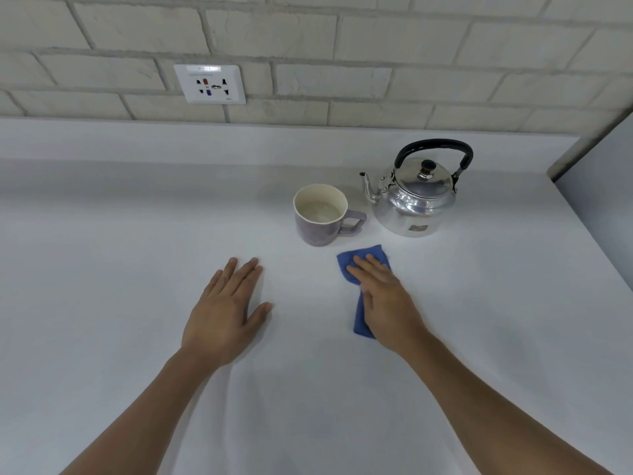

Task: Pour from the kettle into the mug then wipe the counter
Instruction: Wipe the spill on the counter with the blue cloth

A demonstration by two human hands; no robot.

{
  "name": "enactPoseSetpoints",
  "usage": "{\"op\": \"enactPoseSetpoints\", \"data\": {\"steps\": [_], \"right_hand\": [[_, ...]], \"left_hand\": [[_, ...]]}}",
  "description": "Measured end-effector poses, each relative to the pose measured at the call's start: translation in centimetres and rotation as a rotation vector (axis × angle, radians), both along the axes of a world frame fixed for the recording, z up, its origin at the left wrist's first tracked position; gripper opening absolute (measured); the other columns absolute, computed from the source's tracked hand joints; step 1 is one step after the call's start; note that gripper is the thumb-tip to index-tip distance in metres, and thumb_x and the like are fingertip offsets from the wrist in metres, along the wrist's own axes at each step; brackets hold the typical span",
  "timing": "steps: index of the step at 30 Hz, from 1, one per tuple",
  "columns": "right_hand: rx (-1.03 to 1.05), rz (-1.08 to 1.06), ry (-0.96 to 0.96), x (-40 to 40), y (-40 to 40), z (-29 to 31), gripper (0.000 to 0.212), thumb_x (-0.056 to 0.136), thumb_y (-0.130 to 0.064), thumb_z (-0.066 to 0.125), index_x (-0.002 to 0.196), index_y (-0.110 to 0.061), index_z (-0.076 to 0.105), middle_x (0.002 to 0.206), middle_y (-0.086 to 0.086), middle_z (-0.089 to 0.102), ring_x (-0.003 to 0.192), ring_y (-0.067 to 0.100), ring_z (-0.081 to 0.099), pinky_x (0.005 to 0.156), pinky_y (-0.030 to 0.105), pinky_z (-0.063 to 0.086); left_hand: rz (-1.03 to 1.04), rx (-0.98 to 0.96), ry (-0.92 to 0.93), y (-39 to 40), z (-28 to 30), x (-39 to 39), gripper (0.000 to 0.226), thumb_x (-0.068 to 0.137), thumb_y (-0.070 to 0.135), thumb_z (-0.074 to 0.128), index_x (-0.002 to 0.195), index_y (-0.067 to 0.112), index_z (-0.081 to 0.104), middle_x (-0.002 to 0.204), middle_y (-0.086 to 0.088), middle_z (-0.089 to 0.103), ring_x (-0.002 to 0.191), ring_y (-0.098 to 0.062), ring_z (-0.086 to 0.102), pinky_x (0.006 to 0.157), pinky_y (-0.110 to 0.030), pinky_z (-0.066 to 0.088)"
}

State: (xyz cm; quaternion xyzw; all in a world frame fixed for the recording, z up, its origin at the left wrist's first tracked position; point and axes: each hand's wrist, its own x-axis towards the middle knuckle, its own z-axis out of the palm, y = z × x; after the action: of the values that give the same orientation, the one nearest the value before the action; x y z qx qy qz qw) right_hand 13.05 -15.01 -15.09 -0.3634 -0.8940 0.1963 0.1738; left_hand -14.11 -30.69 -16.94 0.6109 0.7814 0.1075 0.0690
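Kettle [416,197] upright beside the filled mug [320,214] at the counter [137,234] back, so pouring looks done: right hand [383,296] presses flat, fingers extended, on the blue cloth [364,258] to wipe; left hand [226,313] splayed, probably bracing.

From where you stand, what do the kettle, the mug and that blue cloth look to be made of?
Kettle: polished metal, likely steel or aluminium, mirror-bright with reflections; the handle looks like black plastic.
Mug: probably glazed ceramic, mottled purple outside, cream inside.
Blue cloth, under the right hand: soft fuzzy fabric, perhaps microfibre.
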Motion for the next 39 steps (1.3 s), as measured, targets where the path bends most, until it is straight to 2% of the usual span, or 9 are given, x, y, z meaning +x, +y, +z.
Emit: {"op": "enactPoseSetpoints", "data": {"steps": [5,9,12,14,16,19,26,34,39], "right_hand": [[-0.030,0.201,-0.037,-4.2,-2.1,-0.3,0.053,0.089,0.010,0.050,0.140,-0.005,0.052,0.152,0.011,0.044,0.146,0.029,0.031,0.119,0.045,0.023],[-0.034,0.323,-0.082,-3.6,-2.7,0.8,0.048,0.098,-0.008,0.047,0.145,-0.020,0.048,0.157,-0.005,0.038,0.149,0.013,0.019,0.121,0.035,0.015],[-0.113,0.102,0.098,-1.4,-3.2,1.8,0.037,0.098,-0.021,0.053,0.135,-0.026,0.056,0.143,-0.009,0.052,0.139,0.011,0.038,0.113,0.032,0.033],[-0.122,-0.203,0.144,0.3,-3.9,2.2,0.031,0.094,-0.034,0.058,0.123,-0.026,0.057,0.124,-0.009,0.057,0.115,0.013,0.053,0.092,0.032,0.051],[-0.178,-0.410,0.031,1.5,-4.7,2.3,0.040,0.087,-0.053,0.060,0.115,-0.025,0.056,0.109,-0.009,0.054,0.099,0.014,0.056,0.077,0.029,0.054],[-0.209,-0.423,-0.174,1.7,-6.4,2.4,0.055,0.078,-0.071,0.057,0.110,-0.026,0.055,0.101,-0.011,0.056,0.092,0.013,0.054,0.075,0.032,0.053],[-0.380,-0.459,-0.148,0.2,-7.1,2.4,0.031,0.077,-0.053,0.071,0.090,-0.029,0.056,0.087,-0.013,0.056,0.079,0.009,0.057,0.065,0.029,0.052],[-0.454,-0.464,0.037,0.1,-6.3,2.7,0.019,0.074,-0.025,0.073,0.072,-0.026,0.055,0.066,-0.008,0.062,0.055,0.008,0.059,0.049,0.027,0.052],[-0.608,-0.468,0.337,-1.5,-5.2,3.9,0.021,0.077,-0.006,0.074,0.080,-0.022,0.061,0.067,-0.003,0.065,0.053,0.003,0.058,0.046,0.015,0.046]], "left_hand": [[0.010,0.006,-0.041,0.0,0.6,0.1,0.074,0.099,0.065,0.028,0.161,0.023,0.028,0.170,0.011,0.020,0.159,-0.017,0.007,0.128,-0.038,0.012],[0.105,0.084,-0.203,0.6,1.5,0.9,0.058,0.101,0.046,0.052,0.151,0.018,0.048,0.161,0.006,0.041,0.155,-0.021,0.025,0.124,-0.038,0.024],[0.179,0.196,-0.313,1.7,2.7,2.1,0.039,0.098,0.026,0.063,0.134,0.012,0.064,0.141,-0.002,0.061,0.137,-0.024,0.048,0.109,-0.028,0.035],[0.162,0.197,-0.347,3.0,3.5,3.4,0.034,0.098,0.026,0.063,0.129,0.013,0.067,0.132,-0.002,0.065,0.128,-0.023,0.052,0.101,-0.022,0.035],[0.131,0.161,-0.383,4.5,4.4,4.7,0.038,0.100,0.032,0.059,0.133,0.014,0.064,0.133,-0.001,0.064,0.127,-0.020,0.051,0.100,-0.020,0.033],[0.090,0.088,-0.376,6.4,5.0,6.5,0.049,0.101,0.037,0.055,0.144,0.014,0.055,0.139,-0.005,0.061,0.128,-0.023,0.049,0.105,-0.026,0.036],[0.115,-0.096,-0.165,7.5,5.0,8.7,0.047,0.104,0.040,0.045,0.144,0.015,0.050,0.130,-0.010,0.058,0.118,-0.027,0.050,0.103,-0.036,0.041],[0.091,-0.068,-0.229,5.5,4.8,7.9,0.026,0.101,0.028,0.052,0.122,0.015,0.060,0.121,-0.006,0.055,0.108,-0.028,0.048,0.097,-0.037,0.043],[0.121,0.183,-0.575,3.4,4.4,8.0,0.005,0.097,0.007,0.057,0.093,0.010,0.056,0.087,-0.006,0.064,0.076,-0.019,0.054,0.069,-0.024,0.043]]}}
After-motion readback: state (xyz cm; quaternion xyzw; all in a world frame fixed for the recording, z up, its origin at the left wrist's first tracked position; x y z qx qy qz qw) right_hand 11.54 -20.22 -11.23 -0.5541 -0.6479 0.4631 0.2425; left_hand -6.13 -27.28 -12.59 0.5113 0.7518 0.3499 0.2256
